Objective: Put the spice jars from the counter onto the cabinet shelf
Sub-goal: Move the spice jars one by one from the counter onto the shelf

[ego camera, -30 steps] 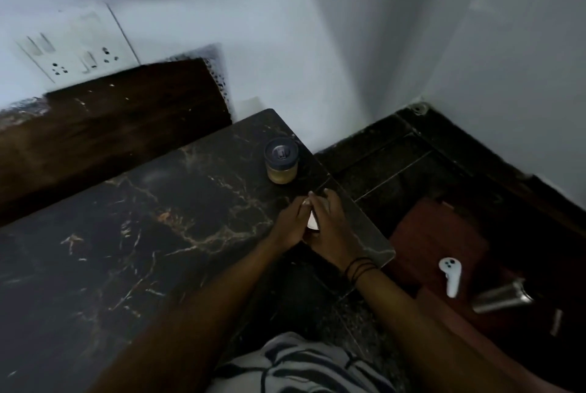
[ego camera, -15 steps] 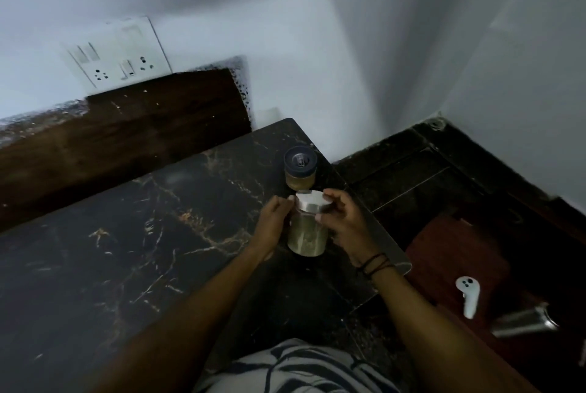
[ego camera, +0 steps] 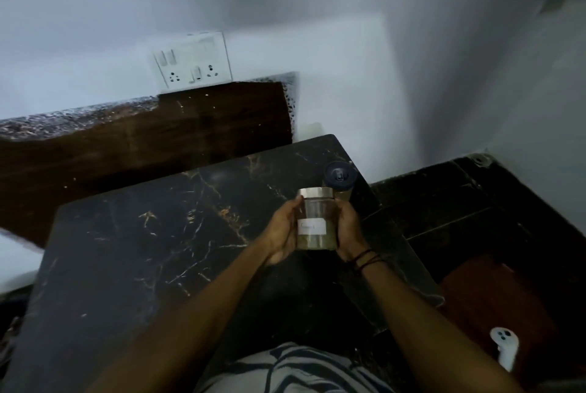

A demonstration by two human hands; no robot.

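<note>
A clear glass spice jar (ego camera: 316,221) with a silver lid and a white label is held upright above the black marble counter (ego camera: 158,250). My left hand (ego camera: 280,229) grips its left side and my right hand (ego camera: 348,227) grips its right side. A greenish-brown spice fills its lower part. Just behind it, a second jar (ego camera: 339,177) with a dark lid stands on the counter near the far right corner, partly hidden by the held jar. No cabinet shelf is in view.
A white socket panel (ego camera: 193,64) sits on the wall above a dark wooden backboard (ego camera: 142,138). To the right, the dark tiled floor (ego camera: 444,202) holds a reddish mat (ego camera: 494,303) and a white controller (ego camera: 504,346).
Both hands closed on the silver-lidded jar on the counter and lifted it, bringing it up and toward me. The view tilted upward. The dark-lidded jar stayed in place.
</note>
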